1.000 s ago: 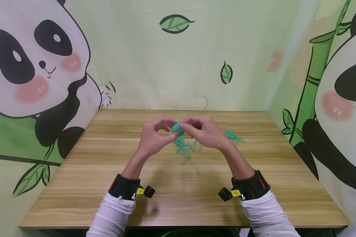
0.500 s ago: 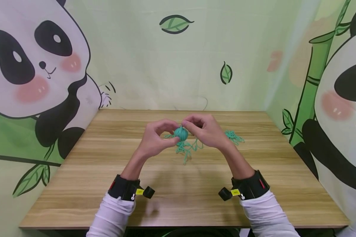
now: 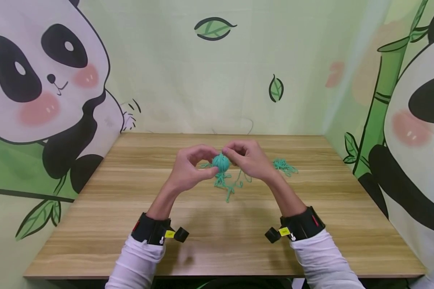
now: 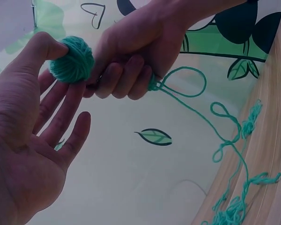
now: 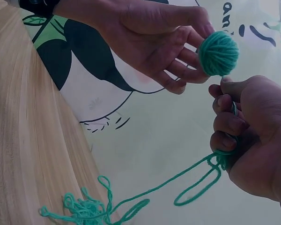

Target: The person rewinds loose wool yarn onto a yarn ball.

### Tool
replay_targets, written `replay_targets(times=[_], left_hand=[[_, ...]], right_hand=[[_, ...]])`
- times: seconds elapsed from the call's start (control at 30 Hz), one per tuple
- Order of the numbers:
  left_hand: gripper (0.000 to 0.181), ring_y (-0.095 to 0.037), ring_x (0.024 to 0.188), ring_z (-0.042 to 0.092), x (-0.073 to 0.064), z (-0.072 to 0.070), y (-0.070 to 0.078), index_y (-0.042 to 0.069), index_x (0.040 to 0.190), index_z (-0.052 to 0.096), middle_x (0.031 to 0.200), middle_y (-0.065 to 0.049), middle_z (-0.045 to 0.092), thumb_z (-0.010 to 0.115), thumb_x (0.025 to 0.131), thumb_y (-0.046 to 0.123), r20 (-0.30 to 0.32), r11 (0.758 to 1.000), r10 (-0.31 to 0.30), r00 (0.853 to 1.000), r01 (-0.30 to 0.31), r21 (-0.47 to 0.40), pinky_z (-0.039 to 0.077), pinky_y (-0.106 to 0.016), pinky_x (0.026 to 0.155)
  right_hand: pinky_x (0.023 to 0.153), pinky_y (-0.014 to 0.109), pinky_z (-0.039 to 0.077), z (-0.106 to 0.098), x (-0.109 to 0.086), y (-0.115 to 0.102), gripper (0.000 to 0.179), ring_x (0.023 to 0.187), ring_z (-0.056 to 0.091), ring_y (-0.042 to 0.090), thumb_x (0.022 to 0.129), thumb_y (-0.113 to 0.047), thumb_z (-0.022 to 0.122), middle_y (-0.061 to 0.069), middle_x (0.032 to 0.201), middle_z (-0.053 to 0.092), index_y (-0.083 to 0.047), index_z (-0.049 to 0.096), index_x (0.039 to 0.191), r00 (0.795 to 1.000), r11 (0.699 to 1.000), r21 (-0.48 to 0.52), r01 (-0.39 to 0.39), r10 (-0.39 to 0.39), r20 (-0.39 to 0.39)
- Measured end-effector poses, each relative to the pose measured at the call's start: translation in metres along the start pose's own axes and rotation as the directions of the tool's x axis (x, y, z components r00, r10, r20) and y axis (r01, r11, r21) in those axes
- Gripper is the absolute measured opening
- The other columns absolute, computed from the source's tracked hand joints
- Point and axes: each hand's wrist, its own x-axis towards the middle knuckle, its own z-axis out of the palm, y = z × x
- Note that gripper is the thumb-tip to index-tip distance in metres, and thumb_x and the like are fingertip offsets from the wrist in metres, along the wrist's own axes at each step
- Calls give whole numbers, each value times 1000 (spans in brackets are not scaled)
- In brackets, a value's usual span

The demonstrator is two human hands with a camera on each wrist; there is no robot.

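Note:
A small teal ball of yarn (image 3: 221,163) is pinched between the thumb and fingers of my left hand (image 3: 191,168), above the table. Beside it my right hand (image 3: 251,160) grips the yarn strand, thumb and forefinger right at the ball's edge. In the right wrist view the strand runs through the curled fingers of the right hand (image 5: 257,131), and a loose loop (image 5: 196,187) hangs below them. From there it trails down to a tangled heap of yarn (image 5: 86,206) on the table. The left hand's other fingers (image 4: 75,145) spread loosely under the ball.
A second small heap of teal yarn (image 3: 285,166) lies on the wooden table (image 3: 217,241), right of the right hand. Behind the table hangs a light green backdrop (image 3: 159,72) printed with pandas and leaves. Both wrists wear black camera bands.
The ball has shifted slightly right and toward me, and more of it shows between the hands. The trailing yarn below has spread a little to the right.

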Motion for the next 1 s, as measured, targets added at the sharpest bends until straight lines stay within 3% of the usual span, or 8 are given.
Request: replay_targets(times=[0.2, 0.4, 0.53, 0.67, 0.8, 1.0], left_hand=[[32, -29, 88, 67, 1, 0, 2, -9, 113, 70, 101, -19, 73, 76, 82, -7, -3, 1000, -2, 1000, 2, -8, 56, -58, 80], [32, -30, 90, 67, 1, 0, 2, -8, 114, 70, 104, -17, 73, 76, 83, -7, -38, 1000, 4, 999, -5, -9, 58, -48, 81], [32, -29, 91, 68, 2, -1, 1, -9, 114, 70, 105, -15, 73, 76, 82, -9, -86, 1000, 3, 996, -3, 5, 58, -46, 81], [33, -28, 90, 68, 2, 0, 2, -10, 112, 70, 104, -18, 73, 76, 80, -13, -155, 1000, -9, 988, 14, 28, 56, -57, 81], [32, -28, 88, 69, 4, 3, 12, -14, 111, 69, 103, -26, 72, 75, 80, -16, -212, 997, -9, 977, 25, 74, 54, -63, 80], [31, -32, 85, 69, 7, 6, 26, -18, 109, 68, 101, -33, 71, 74, 79, -16, -257, 992, 28, 966, 4, 124, 58, -48, 79]], right_hand=[[50, 20, 39, 3, 2, 5, 21, 56, 44, 16, 107, -12, 58, 11, 68, 54, -1, 76, 103, 998, 998, 37, -47, 46, 30], [49, 21, 33, 7, 1, 2, 23, 54, 38, 15, 108, -5, 53, 12, 64, 48, 4, 74, 106, 994, 996, 56, -63, 58, 92], [50, 22, 32, 9, -1, -2, 23, 52, 38, 15, 108, -4, 52, 7, 62, 47, 3, 72, 97, 990, 999, 33, -33, 28, 138], [47, 22, 30, 11, -1, 3, 27, 49, 36, 15, 107, -6, 54, 3, 60, 48, -4, 68, 84, 986, 1000, -12, 8, -6, 166], [45, 21, 30, 11, -1, 3, 24, 48, 37, 14, 106, -13, 57, 1, 60, 50, -10, 73, 88, 982, 998, -57, 28, -17, 186], [48, 22, 34, 11, -3, -5, 22, 50, 39, 14, 106, -19, 59, -1, 62, 49, -12, 77, 97, 979, 995, -94, 43, -23, 204]])
